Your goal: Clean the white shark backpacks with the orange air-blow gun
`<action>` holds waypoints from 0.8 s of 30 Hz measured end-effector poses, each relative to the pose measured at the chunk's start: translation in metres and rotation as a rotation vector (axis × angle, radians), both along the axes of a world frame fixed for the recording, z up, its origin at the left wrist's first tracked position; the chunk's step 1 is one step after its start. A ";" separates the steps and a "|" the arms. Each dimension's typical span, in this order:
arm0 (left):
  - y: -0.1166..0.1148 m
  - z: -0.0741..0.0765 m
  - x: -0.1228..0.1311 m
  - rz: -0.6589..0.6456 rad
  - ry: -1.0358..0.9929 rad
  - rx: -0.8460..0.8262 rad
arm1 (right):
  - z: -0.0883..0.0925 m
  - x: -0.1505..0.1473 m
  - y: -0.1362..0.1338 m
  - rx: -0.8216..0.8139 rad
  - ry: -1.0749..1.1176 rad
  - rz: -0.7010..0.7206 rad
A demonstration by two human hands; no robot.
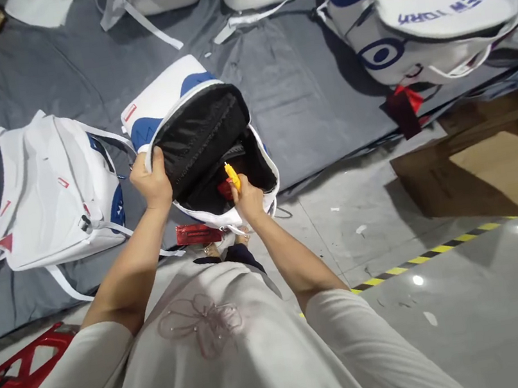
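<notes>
A white and blue backpack lies in front of me, its main compartment unzipped and the black lining showing. My left hand is closed on the rim of its raised flap at the left. In my right hand, at the near right of the opening, is a small yellow tool with a thin pale tip. Its exact kind cannot be made out. Something red shows inside the bag beside that hand. A red tag hangs below the near edge.
More white backpacks stand around on the grey-covered table: one at left, a "NEW YORK" one at right, others along the back. Cardboard lies to the right. Yellow-black tape marks the floor. A red stool-like frame is lower left.
</notes>
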State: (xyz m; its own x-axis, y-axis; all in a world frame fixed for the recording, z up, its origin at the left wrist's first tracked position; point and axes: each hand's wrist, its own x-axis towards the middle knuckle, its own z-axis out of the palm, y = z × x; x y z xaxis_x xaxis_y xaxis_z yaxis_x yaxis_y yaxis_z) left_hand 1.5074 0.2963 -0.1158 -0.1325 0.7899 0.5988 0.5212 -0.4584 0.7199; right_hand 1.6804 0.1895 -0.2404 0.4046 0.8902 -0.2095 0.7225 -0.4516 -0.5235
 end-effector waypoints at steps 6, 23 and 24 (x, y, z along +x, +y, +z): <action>0.007 -0.002 0.002 -0.013 0.005 -0.021 | 0.023 0.033 0.020 -0.002 0.880 -0.240; 0.004 -0.004 -0.001 -0.107 0.043 -0.075 | 0.101 0.092 0.025 -0.490 0.648 0.221; 0.002 -0.005 -0.001 -0.115 0.040 -0.086 | 0.118 0.100 0.025 -0.544 0.398 0.262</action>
